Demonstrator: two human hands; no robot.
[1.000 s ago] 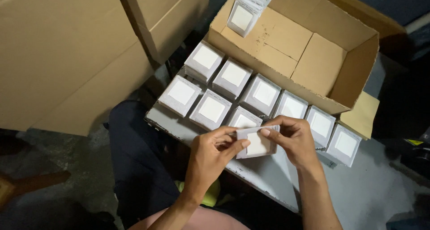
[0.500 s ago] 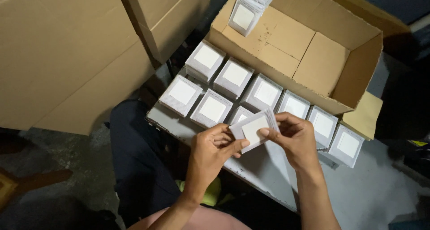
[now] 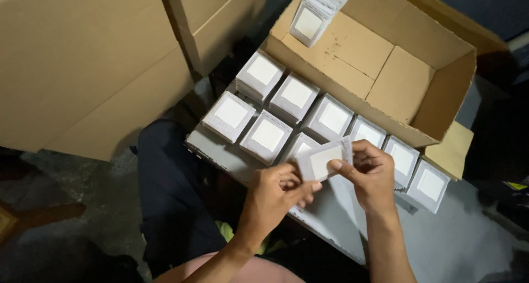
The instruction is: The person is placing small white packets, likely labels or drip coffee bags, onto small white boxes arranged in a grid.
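My left hand: thumb and fingertips pinch the lower left corner of a small flat packet; the other fingers are curled in under it.
My right hand: thumb on the packet's front, fingers bent behind its right edge, so it pinches that side.
Packet: a thin square sleeve, grey-bordered with a white middle, held tilted between my two hands, its face turned up towards me, just above the near edge of the board.
Stacks of packets: neat little piles of the same grey and white squares stand in two slanting rows on the board, some touching their neighbours; the packet I hold hides part of one pile.
Grey board: flat surface under the stacks, lying across in front of my knees.
Open cardboard box: lies on its side just behind the rows, flaps spread.
Packets in the box: a row standing on edge in the box's far left corner.
Large closed cartons: to my left, well apart from my hands.
My leg: in dark cloth, below the board's left end.
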